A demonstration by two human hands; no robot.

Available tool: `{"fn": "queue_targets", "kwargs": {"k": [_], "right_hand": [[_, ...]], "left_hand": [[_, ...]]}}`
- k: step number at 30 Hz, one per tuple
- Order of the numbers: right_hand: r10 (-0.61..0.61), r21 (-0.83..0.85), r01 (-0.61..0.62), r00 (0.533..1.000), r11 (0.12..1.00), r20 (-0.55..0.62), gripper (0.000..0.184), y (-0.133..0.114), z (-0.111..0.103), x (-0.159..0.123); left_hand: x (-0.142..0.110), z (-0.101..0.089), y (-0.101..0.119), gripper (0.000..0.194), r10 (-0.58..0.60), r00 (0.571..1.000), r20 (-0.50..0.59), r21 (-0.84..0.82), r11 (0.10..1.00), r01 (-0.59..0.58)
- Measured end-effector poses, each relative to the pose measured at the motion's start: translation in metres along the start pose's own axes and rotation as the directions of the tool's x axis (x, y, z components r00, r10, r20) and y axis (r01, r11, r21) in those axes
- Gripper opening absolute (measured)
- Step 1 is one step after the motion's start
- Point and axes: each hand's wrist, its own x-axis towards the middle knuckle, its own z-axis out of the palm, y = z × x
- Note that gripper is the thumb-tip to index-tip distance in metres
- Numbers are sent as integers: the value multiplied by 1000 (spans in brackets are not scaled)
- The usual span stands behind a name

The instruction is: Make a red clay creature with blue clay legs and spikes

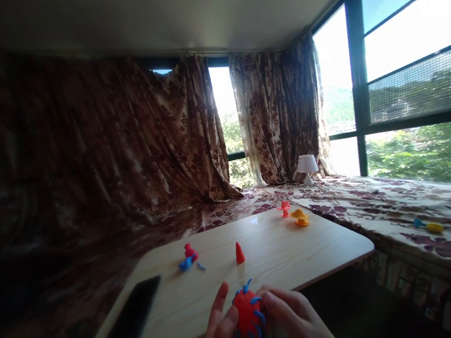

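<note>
A red ball that looks like modelling clay (246, 310), with several thin curved blue strips sticking out of it, is held low in front of me, at the near edge of the table. My left hand (218, 331) grips the ball from the left, its thumb on the red surface and its index finger raised. At the ball's right side, my right hand (295, 314) has thumb and fingertips pressed together close to a blue strip (255, 300); whatever they pinch is hidden. Beyond the hands a small red cone (239, 253) stands upright on the table.
The pale wooden table (213, 236) carries a dark pink figure (189, 249), a blue lump (185, 264), a loose blue strip (201, 266), a flat black device (132, 312), a pink figure (284, 209) and a yellow one (299, 218). A lamp (307, 164) stands behind.
</note>
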Motion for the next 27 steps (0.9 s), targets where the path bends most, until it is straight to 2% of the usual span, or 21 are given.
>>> {"fn": "queue_targets", "kwargs": {"k": [3, 6, 9, 15, 18, 23, 27], "right_hand": [[-74, -16, 74, 997, 997, -6, 35, 7, 2, -2], [-96, -21, 95, 995, 995, -22, 32, 22, 5, -1], [-127, -60, 123, 990, 991, -70, 30, 31, 5, 2], [-314, -199, 291, 944, 936, -98, 28, 21, 3, 1], [-321, -270, 299, 946, 915, -42, 23, 14, -1, -1], [-293, -332, 238, 947, 913, -129, 21, 19, -6, -2], [-340, -415, 291, 939, 862, -47, 17, 22, 3, -5]], "left_hand": [[-6, 10, 3, 79, 56, 994, -91, -23, 998, -58], [-8, 14, 4, 77, 89, 991, -104, -14, 996, -91], [-9, 16, 4, 77, 79, 989, -127, 59, 996, -72], [-17, 24, 5, 68, 53, 992, -112, 78, 996, -45], [-19, 25, 6, 66, 64, 990, -127, 71, 996, -55], [-18, 22, 6, 68, 204, 968, -145, 59, 978, -198], [-20, 24, 6, 71, 240, 963, -122, 35, 971, -237]]}}
